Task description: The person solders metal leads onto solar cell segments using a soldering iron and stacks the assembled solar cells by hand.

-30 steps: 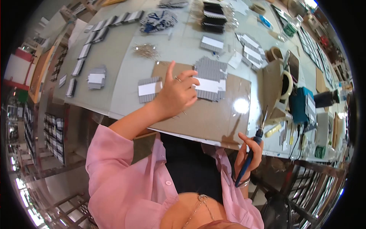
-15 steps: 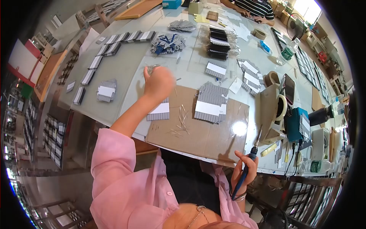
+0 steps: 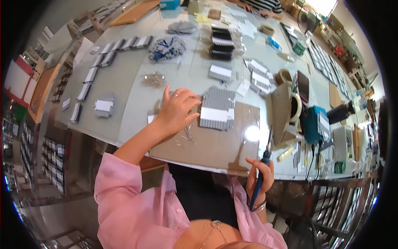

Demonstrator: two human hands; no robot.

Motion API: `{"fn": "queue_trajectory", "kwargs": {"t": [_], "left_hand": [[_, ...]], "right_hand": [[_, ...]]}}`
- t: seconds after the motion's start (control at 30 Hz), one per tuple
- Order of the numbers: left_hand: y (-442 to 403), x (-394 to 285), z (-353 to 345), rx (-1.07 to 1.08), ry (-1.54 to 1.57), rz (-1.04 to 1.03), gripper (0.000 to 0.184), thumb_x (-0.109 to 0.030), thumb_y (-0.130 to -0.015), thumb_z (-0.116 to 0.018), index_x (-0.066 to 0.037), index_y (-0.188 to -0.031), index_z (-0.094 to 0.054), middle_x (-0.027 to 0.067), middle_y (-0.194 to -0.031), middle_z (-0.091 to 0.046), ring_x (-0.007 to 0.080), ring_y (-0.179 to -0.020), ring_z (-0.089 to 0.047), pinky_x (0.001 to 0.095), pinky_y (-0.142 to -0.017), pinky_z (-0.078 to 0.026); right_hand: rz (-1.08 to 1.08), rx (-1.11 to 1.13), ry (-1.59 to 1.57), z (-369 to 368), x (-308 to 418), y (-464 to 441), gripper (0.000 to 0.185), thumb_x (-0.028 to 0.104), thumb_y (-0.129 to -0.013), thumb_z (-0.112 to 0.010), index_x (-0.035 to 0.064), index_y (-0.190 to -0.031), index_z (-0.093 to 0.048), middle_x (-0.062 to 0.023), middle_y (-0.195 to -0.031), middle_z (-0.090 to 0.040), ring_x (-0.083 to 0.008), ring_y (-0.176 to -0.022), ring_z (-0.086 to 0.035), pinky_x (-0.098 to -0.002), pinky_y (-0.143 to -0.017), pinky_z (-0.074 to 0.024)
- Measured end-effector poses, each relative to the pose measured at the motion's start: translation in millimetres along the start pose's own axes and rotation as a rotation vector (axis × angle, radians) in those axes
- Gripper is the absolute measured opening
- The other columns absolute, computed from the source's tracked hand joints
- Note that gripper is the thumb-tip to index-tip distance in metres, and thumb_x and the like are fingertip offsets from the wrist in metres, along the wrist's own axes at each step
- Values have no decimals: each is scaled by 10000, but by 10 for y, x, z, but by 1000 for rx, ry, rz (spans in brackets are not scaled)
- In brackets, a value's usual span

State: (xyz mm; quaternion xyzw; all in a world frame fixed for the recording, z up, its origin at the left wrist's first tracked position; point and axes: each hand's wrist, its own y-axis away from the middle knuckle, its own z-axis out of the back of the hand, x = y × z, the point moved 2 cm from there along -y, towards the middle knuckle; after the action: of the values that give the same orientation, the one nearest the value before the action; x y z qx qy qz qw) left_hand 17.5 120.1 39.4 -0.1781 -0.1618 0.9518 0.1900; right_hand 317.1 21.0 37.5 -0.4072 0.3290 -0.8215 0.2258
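My left hand (image 3: 177,111) is over the brown board (image 3: 215,151), fingers spread, its fingertips near the left edge of a stack of grey striped pieces with a white band (image 3: 217,114). Another grey and white piece (image 3: 151,118) is partly hidden behind that hand. Thin metal pins (image 3: 189,135) lie on the board below it, and a pile of pins (image 3: 154,80) rests on the table beyond. At the board's right front corner, my right hand (image 3: 261,176) holds a blue soldering iron (image 3: 258,184), its metal tip pointing up and away.
Rows of striped blocks (image 3: 90,74) stand at the left. Black bundles (image 3: 222,41) and a pile of blue-grey scraps (image 3: 167,49) lie farther back. At the right are a tape dispenser (image 3: 282,112), a teal box (image 3: 316,124) and a bottle (image 3: 300,45). Another person's hands (image 3: 269,14) show at the far edge.
My left hand has come back from the pin pile toward the grey stack, and its fingers are now spread. My right hand still holds the soldering iron. The view has shifted.
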Motion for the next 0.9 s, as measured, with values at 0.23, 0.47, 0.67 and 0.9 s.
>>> {"fn": "queue_trajectory", "kwargs": {"t": [0.23,0.47,0.67,0.9], "left_hand": [[-150,-310,-212,188,-54,-177,808,-345,-673,-802,-129,-1373,-460,72,-1415,-457,275,-1371,-344,677,-1078,-145],[-250,-298,-324,204,-50,-178,813,-327,-664,-809,-156,-1374,-451,71,-1369,-494,275,-1353,-372,661,-1092,-132],[-242,-267,-309,175,70,-115,805,-297,-647,-792,-167,-1366,-456,76,-1315,-519,276,-1337,-389,627,-1117,-114],[-255,-242,-248,199,179,-56,876,-347,-637,-805,-186,-1406,-416,55,-1301,-505,261,-1327,-388,601,-1125,-121]], "right_hand": [[-54,45,-50,-1,71,28,196,-135,-840,-573,35,-928,-531,-168,-789,-714,-228,-680,-606,-286,-677,-465],[-104,48,-33,78,29,79,191,-126,-824,-555,23,-943,-548,-164,-849,-716,-226,-715,-574,-291,-687,-464],[-97,79,-68,-25,-49,43,265,-142,-753,-550,39,-943,-589,-135,-915,-724,-241,-753,-582,-296,-725,-475],[-137,100,-81,-63,-13,12,275,-134,-733,-559,40,-943,-591,-139,-938,-719,-249,-808,-583,-314,-738,-476]]}}
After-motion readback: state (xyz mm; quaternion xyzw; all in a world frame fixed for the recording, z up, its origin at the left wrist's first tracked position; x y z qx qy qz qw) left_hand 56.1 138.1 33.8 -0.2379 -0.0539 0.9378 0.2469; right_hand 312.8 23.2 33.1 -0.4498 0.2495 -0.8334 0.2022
